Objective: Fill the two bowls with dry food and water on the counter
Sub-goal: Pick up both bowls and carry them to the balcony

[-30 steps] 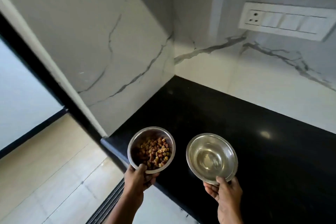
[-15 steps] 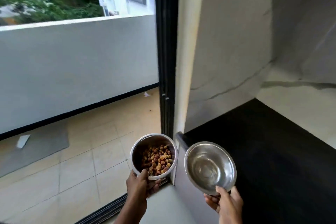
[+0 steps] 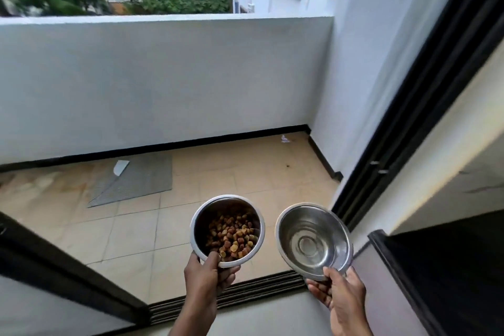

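My left hand [image 3: 207, 273] grips the near rim of a steel bowl [image 3: 201, 224] that holds brown and yellow dry food [image 3: 233, 234]. My right hand [image 3: 338, 294] pinches the near rim of a second, shallower steel bowl [image 3: 313, 240] with clear water in its bottom. Both bowls are held in the air, side by side and apart, over the threshold of a balcony door. The black counter [image 3: 450, 267] shows only as a corner at the lower right.
A black sliding-door track [image 3: 245, 292] crosses the floor just beyond my hands. Beyond it lies a tiled balcony floor [image 3: 231, 177] with a grey mat [image 3: 139, 180], closed in by a white parapet wall [image 3: 163, 84]. A black door frame [image 3: 425, 95] rises at the right.
The view has swung left from the counter corner to the open balcony. Both bowls stay in my hands and have moved off the counter, now over the door threshold.
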